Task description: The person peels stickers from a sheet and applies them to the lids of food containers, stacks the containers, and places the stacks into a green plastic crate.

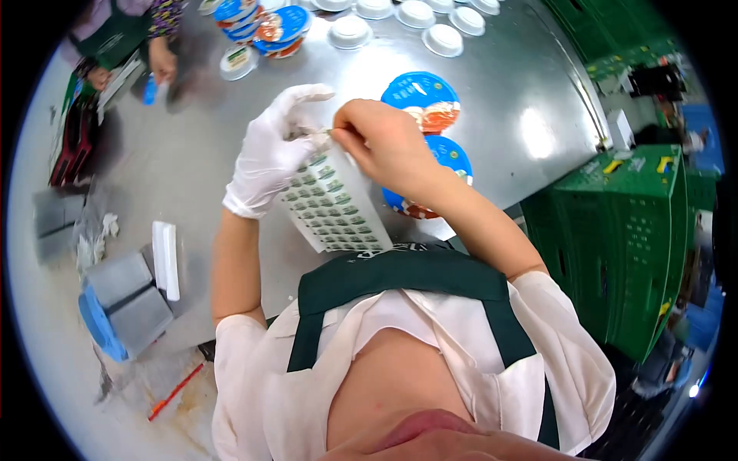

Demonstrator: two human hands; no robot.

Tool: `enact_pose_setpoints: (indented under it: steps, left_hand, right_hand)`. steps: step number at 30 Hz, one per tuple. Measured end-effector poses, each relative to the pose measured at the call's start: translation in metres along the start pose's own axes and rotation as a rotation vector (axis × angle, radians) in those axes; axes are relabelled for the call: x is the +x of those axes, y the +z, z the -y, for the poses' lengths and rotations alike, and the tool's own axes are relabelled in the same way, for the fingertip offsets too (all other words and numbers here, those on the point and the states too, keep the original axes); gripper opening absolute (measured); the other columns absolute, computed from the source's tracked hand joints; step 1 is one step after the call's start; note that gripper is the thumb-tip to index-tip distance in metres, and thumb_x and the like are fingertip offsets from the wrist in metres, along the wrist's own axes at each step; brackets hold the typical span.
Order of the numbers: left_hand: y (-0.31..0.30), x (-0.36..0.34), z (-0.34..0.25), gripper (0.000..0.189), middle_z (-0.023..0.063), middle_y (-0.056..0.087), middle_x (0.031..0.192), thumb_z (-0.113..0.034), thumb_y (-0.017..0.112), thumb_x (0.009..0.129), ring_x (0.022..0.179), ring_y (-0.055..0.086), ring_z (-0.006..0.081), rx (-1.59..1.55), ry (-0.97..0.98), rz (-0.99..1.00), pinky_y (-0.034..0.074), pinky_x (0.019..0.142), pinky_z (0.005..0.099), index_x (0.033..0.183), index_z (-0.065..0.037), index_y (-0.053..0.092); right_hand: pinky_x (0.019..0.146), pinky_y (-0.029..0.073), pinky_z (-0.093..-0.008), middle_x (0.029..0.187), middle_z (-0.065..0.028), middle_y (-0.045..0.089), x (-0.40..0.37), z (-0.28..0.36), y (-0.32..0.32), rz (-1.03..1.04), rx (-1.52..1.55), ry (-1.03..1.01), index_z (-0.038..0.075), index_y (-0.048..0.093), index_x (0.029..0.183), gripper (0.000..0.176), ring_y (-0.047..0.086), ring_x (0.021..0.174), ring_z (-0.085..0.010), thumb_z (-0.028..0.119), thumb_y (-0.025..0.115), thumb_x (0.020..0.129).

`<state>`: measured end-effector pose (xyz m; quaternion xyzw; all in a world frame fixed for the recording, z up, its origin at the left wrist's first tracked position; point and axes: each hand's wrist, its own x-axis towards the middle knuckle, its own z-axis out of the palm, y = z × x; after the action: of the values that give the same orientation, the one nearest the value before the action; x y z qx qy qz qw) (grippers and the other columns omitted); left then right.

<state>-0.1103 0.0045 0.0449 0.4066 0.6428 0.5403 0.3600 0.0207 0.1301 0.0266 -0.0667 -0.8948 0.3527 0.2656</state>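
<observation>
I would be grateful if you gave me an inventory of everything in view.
sticker sheet: one, white with green stickers, at the hands
blue-topped containers: two beside the right arm, more stacked at the far side
round white containers: several, far side
worktable: one, silver-grey, ahead
crates: several, green, right
white bar: one, left
grey rectangular pieces: several, left
clear plastic: some, far left
red stick: one, lower left
co-worker: one, dark green apron, upper left
apron: one, dark green, wearer's chest
left hand: one, white glove, at sheet
right hand: one, bare, at sheet's top
</observation>
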Motion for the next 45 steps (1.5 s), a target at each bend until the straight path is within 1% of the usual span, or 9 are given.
enact_pose_setpoints:
  steps: [8,11,14,17,20,25,27,30,45]
  left_hand:
    - [-0.001,0.001,0.015,0.013,0.0009,0.066,0.075,-0.004,0.074,0.079,0.066,0.056,0.0079,0.021,-0.059,0.020,0.047,0.062,0.0268,0.092,-0.003,0.069]
    - [0.000,0.005,0.013,0.011,0.0054,0.065,0.072,-0.010,0.075,0.080,0.063,0.057,0.0127,0.623,0.162,0.001,0.047,0.061,0.0293,0.084,-0.004,0.067]
    - [-0.009,0.007,0.023,0.016,0.0086,0.063,0.069,-0.015,0.075,0.079,0.061,0.058,0.0164,0.728,0.074,-0.053,0.046,0.060,0.0304,0.079,-0.003,0.064]
    - [-0.037,0.003,0.060,0.018,-0.0009,0.056,0.064,-0.012,0.075,0.080,0.061,0.050,0.0077,0.434,-0.192,-0.094,0.042,0.057,0.0260,0.074,-0.002,0.061]
    - [-0.070,-0.005,0.116,0.020,0.0035,0.062,0.064,-0.017,0.075,0.080,0.059,0.054,0.0105,0.376,-0.329,-0.148,0.044,0.058,0.0285,0.072,-0.003,0.063]
    - [-0.081,-0.020,0.146,0.032,0.0114,0.068,0.095,-0.022,0.076,0.080,0.090,0.064,0.0204,0.586,-0.554,-0.225,0.051,0.079,0.0346,0.104,-0.005,0.066]
    - [-0.068,-0.020,0.133,0.058,0.0150,0.059,0.127,-0.027,0.076,0.078,0.119,0.055,0.0275,1.078,-0.280,-0.303,0.045,0.099,0.0392,0.130,-0.008,0.056]
    - [-0.041,0.003,0.109,0.069,0.0157,0.049,0.140,-0.029,0.076,0.077,0.131,0.046,0.0306,0.781,-0.066,-0.267,0.038,0.108,0.0409,0.139,-0.011,0.050]
    - [0.099,0.086,0.087,0.051,0.0197,0.053,0.134,-0.027,0.057,0.093,0.125,0.052,0.0321,0.384,0.195,-0.193,0.039,0.106,0.0385,0.139,-0.007,0.048]
  right_hand:
    - [0.064,0.047,-0.0403,0.079,-0.0093,0.057,-0.014,0.003,-0.011,-0.044,-0.260,-0.177,0.005,0.055,0.088,0.012,0.059,0.075,-0.0274,0.005,0.066,0.082]
    - [0.064,0.048,-0.0402,0.081,-0.0100,0.059,-0.011,0.003,-0.022,-0.094,-0.338,-0.178,0.005,0.056,0.090,0.009,0.060,0.074,-0.0288,0.008,0.063,0.085]
    - [0.063,0.047,-0.0367,0.083,-0.0118,0.061,0.001,-0.038,-0.073,-0.053,-0.248,0.329,0.005,0.058,0.094,0.015,0.060,0.068,-0.0296,0.019,0.059,0.094]
    - [0.071,0.047,-0.0345,0.090,-0.0105,0.059,-0.005,-0.101,-0.109,0.205,-0.340,0.448,0.003,0.059,0.090,0.023,0.057,0.077,-0.0241,0.025,0.061,0.095]
    - [0.075,0.047,-0.0347,0.099,-0.0104,0.057,-0.009,-0.114,-0.113,0.293,-0.315,0.444,0.002,0.058,0.088,0.026,0.057,0.086,-0.0242,0.027,0.062,0.094]
    - [0.077,0.047,-0.0356,0.102,-0.0104,0.057,-0.010,-0.124,-0.106,0.314,-0.436,0.403,0.003,0.058,0.086,0.027,0.058,0.089,-0.0247,0.028,0.066,0.091]
    - [0.077,0.048,-0.0360,0.100,-0.0102,0.058,-0.017,-0.129,-0.098,0.309,-0.513,0.359,0.003,0.058,0.086,0.028,0.058,0.090,-0.0250,0.029,0.068,0.090]
    - [0.074,0.049,-0.0376,0.099,-0.0095,0.059,-0.028,-0.131,-0.089,0.171,-0.486,0.413,0.004,0.060,0.087,0.030,0.060,0.087,-0.0250,0.031,0.071,0.086]
    - [0.073,0.053,-0.0410,0.093,-0.0167,0.071,-0.030,-0.135,-0.084,-0.045,-0.270,0.670,0.005,0.061,0.109,0.053,0.069,0.081,-0.0306,0.055,0.055,0.091]
